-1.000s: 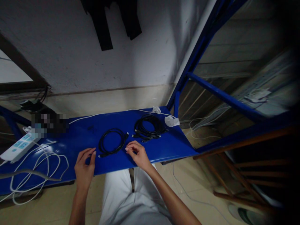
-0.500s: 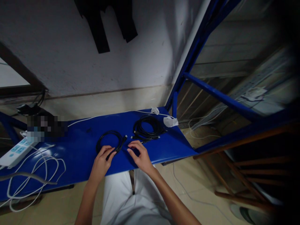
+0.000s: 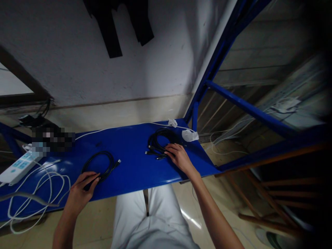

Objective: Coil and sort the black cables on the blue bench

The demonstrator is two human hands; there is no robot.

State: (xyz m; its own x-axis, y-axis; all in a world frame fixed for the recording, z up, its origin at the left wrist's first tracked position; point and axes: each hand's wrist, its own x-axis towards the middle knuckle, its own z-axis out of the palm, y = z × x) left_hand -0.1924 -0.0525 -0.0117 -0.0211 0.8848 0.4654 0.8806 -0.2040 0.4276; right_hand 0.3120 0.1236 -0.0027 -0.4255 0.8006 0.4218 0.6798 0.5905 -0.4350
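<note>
A single coiled black cable lies on the blue table, with a metal connector at its right end. My left hand pinches the near edge of this coil between thumb and fingers. Further right rests a pile of coiled black cables with several plug ends pointing left. On the right part of that pile, my right hand has its fingers closed at a cable; the fingers partly cover what they grip.
The blue tabletop runs along the wall. At its left are a white power strip and loose white cables. Crumpled white scraps lie by the back right corner, near a blue frame post. A wooden chair stands to the right.
The single coil has slid left with my left hand. My right hand has moved right, away from that coil, onto the cable pile.
</note>
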